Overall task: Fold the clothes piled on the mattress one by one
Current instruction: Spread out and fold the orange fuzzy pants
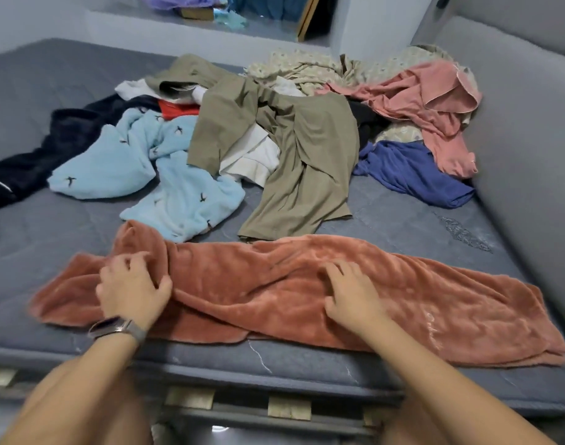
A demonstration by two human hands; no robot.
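Here, in the head view, the long rust-orange fleece garment point(306, 293) is lying crosswise near the grey mattress point(403, 220) edge, the pile of unfolded clothes point(274, 130) beyond it. Bunched folds are risking a crooked crease, or a slide off the edge. The left hand point(133, 287) is gripping a bunch with curled fingers; the right hand point(351, 297) is pressing on it, fingers spread.

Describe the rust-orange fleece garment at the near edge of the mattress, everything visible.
The rust-orange fleece garment is plush, rumpled and stretched sideways along the near edge of the grey mattress, apart from the pile. Faint stitched lettering shows near its right end. The left hand grips a bunched fold near its left end; the right hand rests on its middle, fingers spread. An olive garment meets its far edge.
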